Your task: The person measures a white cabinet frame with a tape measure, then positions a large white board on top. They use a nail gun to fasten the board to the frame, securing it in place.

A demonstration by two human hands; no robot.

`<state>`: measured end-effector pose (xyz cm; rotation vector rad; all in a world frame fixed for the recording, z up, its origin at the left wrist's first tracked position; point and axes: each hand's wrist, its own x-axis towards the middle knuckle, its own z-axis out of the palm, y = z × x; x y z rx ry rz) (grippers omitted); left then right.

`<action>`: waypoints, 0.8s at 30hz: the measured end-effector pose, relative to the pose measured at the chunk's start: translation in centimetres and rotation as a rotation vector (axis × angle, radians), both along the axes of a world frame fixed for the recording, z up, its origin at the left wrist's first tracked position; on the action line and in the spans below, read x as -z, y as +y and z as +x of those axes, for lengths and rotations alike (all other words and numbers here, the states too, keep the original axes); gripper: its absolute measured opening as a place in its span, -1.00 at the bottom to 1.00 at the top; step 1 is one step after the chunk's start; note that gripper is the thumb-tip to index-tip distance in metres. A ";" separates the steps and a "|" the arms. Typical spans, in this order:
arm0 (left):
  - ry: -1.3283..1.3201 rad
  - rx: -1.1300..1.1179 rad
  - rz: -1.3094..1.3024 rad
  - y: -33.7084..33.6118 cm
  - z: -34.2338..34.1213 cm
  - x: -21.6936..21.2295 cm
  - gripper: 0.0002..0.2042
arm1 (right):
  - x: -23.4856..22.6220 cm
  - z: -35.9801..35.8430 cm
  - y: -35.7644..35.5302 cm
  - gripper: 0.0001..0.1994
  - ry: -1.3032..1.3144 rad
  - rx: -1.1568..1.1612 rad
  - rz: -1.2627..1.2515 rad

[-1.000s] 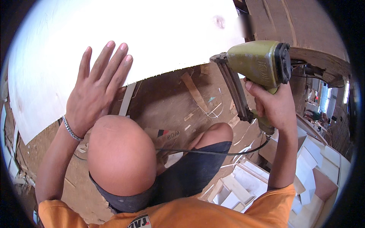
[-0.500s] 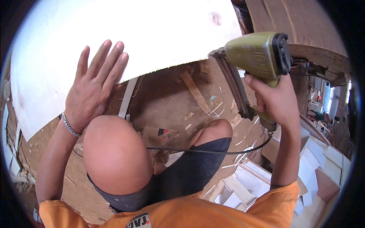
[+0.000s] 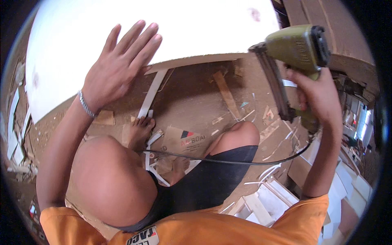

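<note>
A large white panel (image 3: 196,28) fills the far side, its front edge facing me. My left hand (image 3: 116,69) lies over the panel's near edge with its fingers stretched out and nothing in them; whether the palm presses on the surface I cannot tell. My right hand (image 3: 316,92) is wrapped round the handle of an olive-green pneumatic nail gun (image 3: 294,47). The gun's nose is at the panel's front right corner, and its dark magazine slants down toward me. From the base of its handle a black air hose (image 3: 228,163) curves left across my lap.
Thin wood strips (image 3: 226,96) and scraps lie on the brown floor. A printed cardboard piece (image 3: 183,139) rests between my feet. White offcuts (image 3: 261,204) are heaped at the lower right. A brown wooden board (image 3: 347,28) stands at the far right.
The panel, both hands and the nail gun now appear farther right in view. My left knee has dropped to the left, showing a foot. More of the panel's front edge shows.
</note>
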<state>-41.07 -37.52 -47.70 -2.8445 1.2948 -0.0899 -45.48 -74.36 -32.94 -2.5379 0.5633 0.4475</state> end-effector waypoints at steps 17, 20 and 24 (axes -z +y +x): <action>-0.124 -0.025 -0.109 13.4 -2.4 0.6 -0.40 | 0.3 -1.1 0.8 -0.73 -0.086 0.037 0.114; -0.133 -0.010 -0.144 13.7 -2.3 1.3 -0.36 | 2.0 -1.2 0.5 -0.69 -0.076 0.083 0.089; -0.204 -0.047 -0.062 14.3 -2.5 2.4 -0.40 | -0.6 -3.2 7.0 -0.76 -0.056 -0.018 0.038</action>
